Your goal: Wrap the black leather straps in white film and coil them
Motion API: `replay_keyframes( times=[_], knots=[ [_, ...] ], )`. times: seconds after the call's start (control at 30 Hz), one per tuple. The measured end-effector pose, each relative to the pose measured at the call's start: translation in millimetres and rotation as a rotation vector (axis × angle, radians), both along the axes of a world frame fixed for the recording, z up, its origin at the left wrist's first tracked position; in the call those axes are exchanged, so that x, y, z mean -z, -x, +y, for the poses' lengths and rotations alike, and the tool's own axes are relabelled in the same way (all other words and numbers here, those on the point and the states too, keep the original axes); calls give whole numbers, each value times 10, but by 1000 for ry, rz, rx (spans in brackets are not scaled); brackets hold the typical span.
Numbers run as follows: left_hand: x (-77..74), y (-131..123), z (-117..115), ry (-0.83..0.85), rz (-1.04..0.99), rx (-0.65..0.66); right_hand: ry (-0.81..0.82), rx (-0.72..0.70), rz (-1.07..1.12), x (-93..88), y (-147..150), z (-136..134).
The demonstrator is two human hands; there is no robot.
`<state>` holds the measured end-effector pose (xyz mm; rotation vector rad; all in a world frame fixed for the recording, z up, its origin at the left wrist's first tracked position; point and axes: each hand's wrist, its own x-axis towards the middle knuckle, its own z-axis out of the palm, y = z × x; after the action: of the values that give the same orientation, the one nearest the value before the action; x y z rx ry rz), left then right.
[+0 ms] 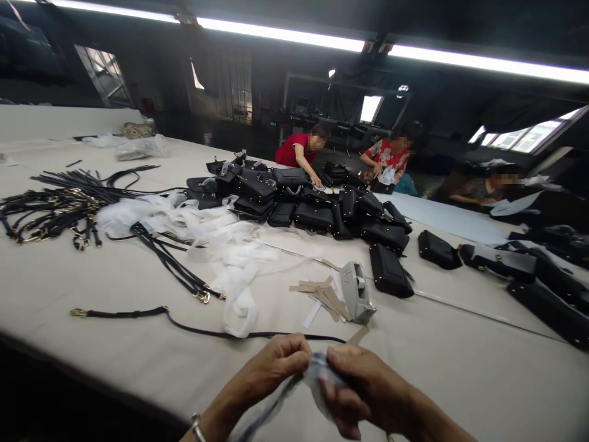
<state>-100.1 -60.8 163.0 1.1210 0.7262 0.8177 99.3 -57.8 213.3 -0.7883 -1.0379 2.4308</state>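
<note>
At the table's near edge my left hand (pixel 280 362) is closed, its thumb and fingers pinched at a black strap end wrapped in thin whitish film (pixel 322 371). My right hand (pixel 368 383) grips the same wrapped piece from the other side, its fingers blurred. A film-covered length (pixel 269 408) hangs down below my left hand. Beyond my hands a black strap (pixel 202 330) with a gold clasp (pixel 78 313) lies across the table; its right end runs behind my fingers. A loose strip of white wrapping film (pixel 242 307) lies beside that strap.
A grey tape dispenser (pixel 356 294) stands beyond my right hand, next to brown paper strips (pixel 324 298). Black bags (pixel 315 215) are heaped mid-table, with more at right. Bundled black straps (pixel 59 202) lie at left. Several people (pixel 294 150) work across the table.
</note>
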Motion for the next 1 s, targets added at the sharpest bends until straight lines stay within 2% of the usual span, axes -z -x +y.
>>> replay_keyframes(
  times=[0.07,0.13,0.17,0.23,0.37,0.4,0.47,0.53,0.63,0.7,0.77,0.87,0.93,1.0],
  knots=[
    [31,-186,-3,194,-170,-56,205,160,216,-106,120,80],
    [80,-349,-14,310,-262,-183,343,300,339,-216,203,160],
    [104,-410,-23,317,-271,-258,363,362,362,-264,232,189],
    [137,-486,-52,193,-215,-360,284,489,338,-329,273,217],
    [109,-499,-146,-185,94,-390,-162,633,111,-312,313,182],
    [88,-487,-169,-207,150,-370,-295,644,30,-279,308,170],
    [49,-451,-207,-134,139,-269,-580,628,-176,-184,267,161],
    [21,-390,-229,42,9,-128,-957,500,-393,-65,184,170],
    [-9,-224,-240,221,-119,16,-1550,134,-641,117,23,182],
    [-30,-78,-238,197,-42,72,-1724,-62,-813,212,-66,152],
    [-43,55,-227,98,144,89,-1690,-210,-974,271,-119,76],
    [-22,160,-187,-81,444,44,-1494,-368,-1047,308,-128,-82],
    [14,168,-145,-135,515,28,-1235,-365,-953,319,-98,-164],
    [45,154,-101,-149,474,24,-836,-304,-744,326,-50,-203]
  ],
)
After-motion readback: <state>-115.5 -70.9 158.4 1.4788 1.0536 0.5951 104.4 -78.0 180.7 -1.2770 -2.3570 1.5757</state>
